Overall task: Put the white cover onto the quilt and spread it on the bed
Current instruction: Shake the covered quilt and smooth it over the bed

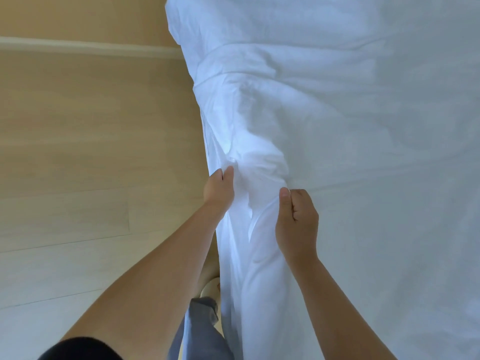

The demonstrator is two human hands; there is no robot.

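White cover (363,152) lies spread over the bed (233,27), with one stretch bunched at the bed's left edge, where a person standing beside the bed works it with both hands. Left hand (219,188) pinches a ridge of cloth right at the bed's edge, thumb and fingers closed on it. The right hand (296,222), slightly further onto the bed, is curled tight around a neighbouring fold. Gripping with the hands so close together looks meant to tug the fabric taut, or to line up the quilt inside. Whether the quilt is already within cannot be told, since everything is white. Wooden floor (91,152) runs alongside the bed, with a slippered foot (210,287) just beside it.
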